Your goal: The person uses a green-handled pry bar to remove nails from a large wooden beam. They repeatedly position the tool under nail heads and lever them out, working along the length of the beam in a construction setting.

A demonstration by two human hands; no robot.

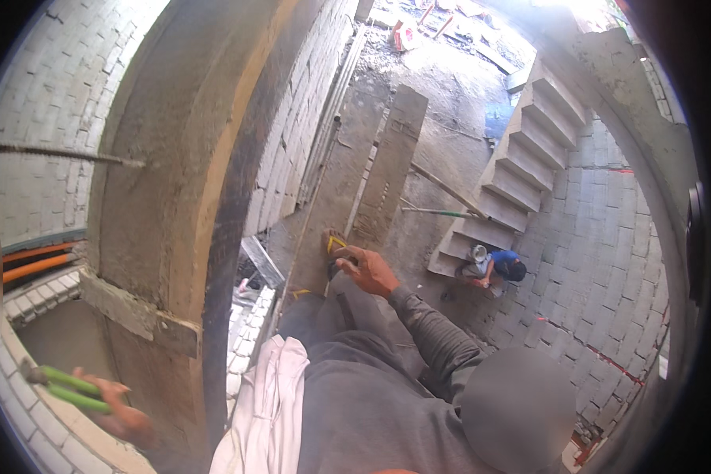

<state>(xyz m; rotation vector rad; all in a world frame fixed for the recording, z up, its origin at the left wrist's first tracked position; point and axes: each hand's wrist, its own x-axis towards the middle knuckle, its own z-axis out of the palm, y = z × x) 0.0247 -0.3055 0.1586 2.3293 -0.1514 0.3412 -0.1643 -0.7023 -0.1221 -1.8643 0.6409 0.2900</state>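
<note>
From the head view, the left hand sits low at the left edge, blurred, its fingers wrapped round the green-handled pliers. The two green handles stick out to the left of the hand, over the top course of a curved brick wall. The right hand does not appear, so I cannot tell its state.

Just right of the pliers rises one broad concrete column, with a thin steel rod jutting from its left side. Two orange pipes lie behind the wall.

One person in grey is close below, with a white cloth over a shoulder. That person's hand reaches forward to a yellow-strapped sandal, well apart from the pliers.

Two long planks lean side by side down the brick-walled pit. One concrete staircase climbs at the right, and a second person in blue crouches at its foot. One red and white bag lies on the rubble at the top, too small to make out its print.
</note>
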